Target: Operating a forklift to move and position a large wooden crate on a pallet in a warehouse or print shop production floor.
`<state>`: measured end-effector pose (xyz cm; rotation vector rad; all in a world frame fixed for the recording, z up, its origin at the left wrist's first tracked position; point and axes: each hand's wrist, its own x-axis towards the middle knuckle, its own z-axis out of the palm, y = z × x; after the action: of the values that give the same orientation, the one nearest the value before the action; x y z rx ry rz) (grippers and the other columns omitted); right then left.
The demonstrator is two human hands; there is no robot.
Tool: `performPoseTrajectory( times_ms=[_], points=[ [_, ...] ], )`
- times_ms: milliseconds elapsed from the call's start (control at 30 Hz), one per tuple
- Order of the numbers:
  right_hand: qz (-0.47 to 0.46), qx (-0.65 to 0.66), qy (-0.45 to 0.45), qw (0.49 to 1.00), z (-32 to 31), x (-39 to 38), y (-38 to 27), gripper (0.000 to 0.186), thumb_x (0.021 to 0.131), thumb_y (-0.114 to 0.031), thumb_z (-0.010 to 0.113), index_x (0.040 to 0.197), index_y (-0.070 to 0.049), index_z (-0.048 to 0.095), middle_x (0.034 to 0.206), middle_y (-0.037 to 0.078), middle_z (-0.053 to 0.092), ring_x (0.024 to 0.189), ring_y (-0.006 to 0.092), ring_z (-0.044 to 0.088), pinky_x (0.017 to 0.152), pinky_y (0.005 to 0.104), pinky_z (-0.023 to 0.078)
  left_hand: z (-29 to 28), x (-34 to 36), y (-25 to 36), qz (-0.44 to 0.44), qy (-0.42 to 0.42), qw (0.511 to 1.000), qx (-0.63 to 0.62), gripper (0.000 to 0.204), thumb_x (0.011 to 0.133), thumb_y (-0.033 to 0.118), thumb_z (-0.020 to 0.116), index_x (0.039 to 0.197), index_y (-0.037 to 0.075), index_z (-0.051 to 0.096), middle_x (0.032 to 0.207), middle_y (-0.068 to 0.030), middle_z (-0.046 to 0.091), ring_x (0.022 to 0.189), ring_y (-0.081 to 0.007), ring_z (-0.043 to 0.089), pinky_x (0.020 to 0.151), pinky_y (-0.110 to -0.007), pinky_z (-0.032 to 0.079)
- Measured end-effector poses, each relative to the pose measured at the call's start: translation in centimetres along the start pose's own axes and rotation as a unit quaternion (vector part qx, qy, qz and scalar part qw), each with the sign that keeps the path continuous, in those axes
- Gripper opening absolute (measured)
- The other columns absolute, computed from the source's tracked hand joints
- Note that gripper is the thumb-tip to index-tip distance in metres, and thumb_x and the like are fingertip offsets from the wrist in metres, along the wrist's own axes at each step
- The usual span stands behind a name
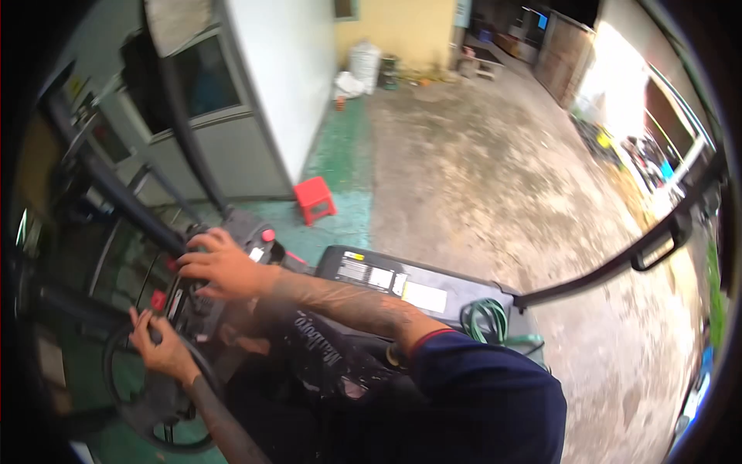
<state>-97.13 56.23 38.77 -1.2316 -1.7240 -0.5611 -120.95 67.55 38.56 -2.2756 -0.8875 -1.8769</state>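
My left hand (pixel 161 344) is closed on a dark knob on the rim of the black steering wheel (pixel 116 387) at the lower left. Above it, my right hand (pixel 224 267) reaches across over the dark levers and console, fingers apart and slightly bent; whether its fingertips touch a lever I cannot tell. A red button (pixel 267 236) is just beyond it, and a small red part (pixel 158 298) shows above my left hand. The dark body panel with labels (pixel 421 294) carries a coiled green hose (pixel 483 321).
Black posts (pixel 131 197) and a bar (pixel 657 247) frame the vehicle. A red stool (pixel 314 197) stands beside a white wall (pixel 286 93). The stained concrete yard (pixel 487 178) extends toward white sacks (pixel 363 69), a yellow wall (pixel 410 31) and clutter along the right side (pixel 634 151).
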Motion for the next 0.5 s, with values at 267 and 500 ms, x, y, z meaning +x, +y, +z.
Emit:
performPoseTrajectory(
  times_ms=[267,500],
  points=[
    [0.006,-0.003,-0.007,1.0,-7.9,-6.0,-6.5,0.059,0.083,-0.035,0.091,0.136,-0.018,0.072,0.145,0.002,0.069,0.146,0.0351,0.05,0.122,0.0655,0.035,-9.7,-7.1,11.0,0.029,-0.123,0.992,-0.003,0.019,0.105,-0.001,0.065,0.119,-0.002,0.078,0.135,-0.0167,0.08,0.145,-0.0389,0.067,0.126,-0.058,0.043],
    [0.056,-0.06,-0.077,0.994,-25.3,-17.1,-16.4,0.056,0.091,-0.028,0.087,0.143,-0.018,0.07,0.154,0.002,0.066,0.149,0.035,0.051,0.124,0.0595,0.036,-27.0,-21.1,31.2,-0.047,-0.248,0.968,-0.012,0.013,0.087,0.001,0.07,0.096,0.008,0.076,0.136,-0.0082,0.08,0.155,-0.0449,0.056,0.134,-0.073,0.022]
  ],
)
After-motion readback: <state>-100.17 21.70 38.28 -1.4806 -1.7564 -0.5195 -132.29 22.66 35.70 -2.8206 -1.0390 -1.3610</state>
